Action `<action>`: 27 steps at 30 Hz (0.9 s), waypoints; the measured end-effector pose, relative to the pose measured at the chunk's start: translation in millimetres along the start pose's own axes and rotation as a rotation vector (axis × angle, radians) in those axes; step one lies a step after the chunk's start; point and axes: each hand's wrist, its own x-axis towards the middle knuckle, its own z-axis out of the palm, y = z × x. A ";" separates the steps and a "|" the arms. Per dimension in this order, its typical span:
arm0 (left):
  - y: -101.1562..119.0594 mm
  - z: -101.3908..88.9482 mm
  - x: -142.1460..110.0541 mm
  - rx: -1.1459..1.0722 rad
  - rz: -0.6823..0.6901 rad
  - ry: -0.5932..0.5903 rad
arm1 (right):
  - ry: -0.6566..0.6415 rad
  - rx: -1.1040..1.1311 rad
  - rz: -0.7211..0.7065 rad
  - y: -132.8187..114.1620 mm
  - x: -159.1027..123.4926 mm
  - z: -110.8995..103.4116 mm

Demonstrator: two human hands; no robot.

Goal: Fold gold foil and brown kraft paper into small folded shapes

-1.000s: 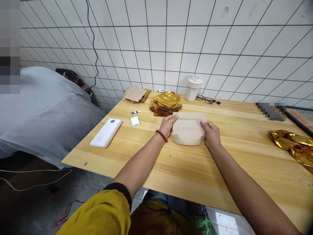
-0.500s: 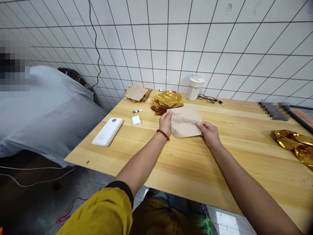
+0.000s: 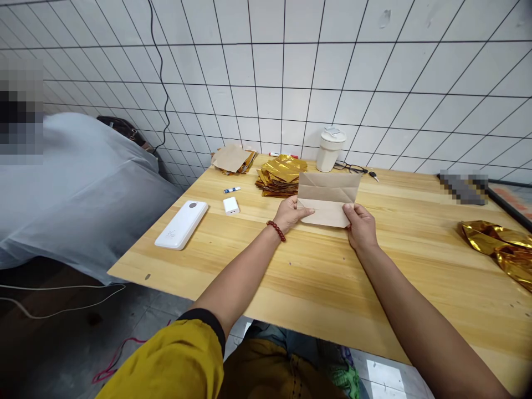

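A sheet of brown paper [image 3: 326, 191] with crease lines is held just above the table, its lower part bent along a fold. My left hand [image 3: 290, 215] grips its lower left edge, thumb lying on top and fingers hidden beneath. At the lower right corner my right hand [image 3: 361, 226] pinches the paper between thumb and fingers. Behind the paper lies a stack of gold foil sheets [image 3: 282, 173]. Farther left sits another pile topped with brown paper [image 3: 230, 158].
On the wooden table [image 3: 257, 271] are a white power bank [image 3: 182, 224], a white charger [image 3: 231, 205], a lidded cup [image 3: 330, 149], glasses [image 3: 353, 168], a key [image 3: 373, 175] and crumpled gold foil [image 3: 499, 249]. A person in a light garment [image 3: 95, 183] is at left.
The brown paper has gone from nearly flat to bent along a crease, its lower part folded toward me. Both hands have shifted slightly right, and my left thumb now lies across the paper.
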 end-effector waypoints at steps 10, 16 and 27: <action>-4.5 -4.5 5.8 0.047 0.035 0.105 | 0.023 0.069 0.017 -3.3 -1.0 4.2; -2.1 -3.3 4.3 0.051 0.044 0.125 | 0.017 0.021 -0.042 -0.6 0.9 1.7; -4.3 -1.2 4.2 0.104 0.038 0.135 | -0.101 -0.034 -0.006 -5.0 -1.1 -0.2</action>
